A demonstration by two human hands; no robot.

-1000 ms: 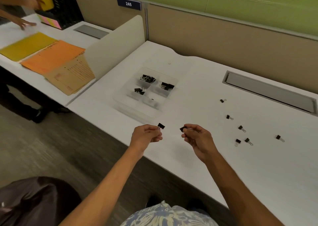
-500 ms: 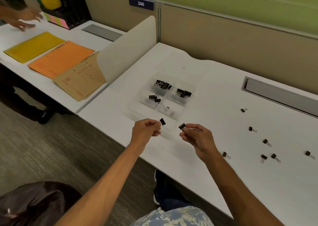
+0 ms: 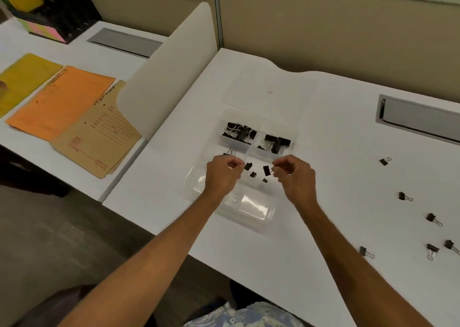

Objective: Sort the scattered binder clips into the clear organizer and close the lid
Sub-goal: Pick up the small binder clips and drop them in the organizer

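The clear organizer (image 3: 293, 132) lies on the white desk, its compartments holding black binder clips; a clear shallow section, perhaps its lid (image 3: 251, 206), lies at the near side. My left hand (image 3: 221, 176) pinches a small black binder clip (image 3: 248, 166) by its wire handles above a near compartment. My right hand (image 3: 296, 177) pinches another small black clip (image 3: 266, 170) the same way, just to the right. Two tiny clips (image 3: 253, 174) lie in the compartment below them. Several small clips (image 3: 384, 161) are scattered on the desk at the right.
A white divider panel (image 3: 169, 75) separates this desk from the left desk, where orange and yellow folders (image 3: 62, 100) lie. A grey cable hatch (image 3: 420, 120) is set into the desk at the back right. The desk's front edge (image 3: 159, 232) runs diagonally below my arms.
Both hands have moved forward with their clips, from the desk's near edge to above the organizer's near compartments. The view has tilted down and closer to the organizer.
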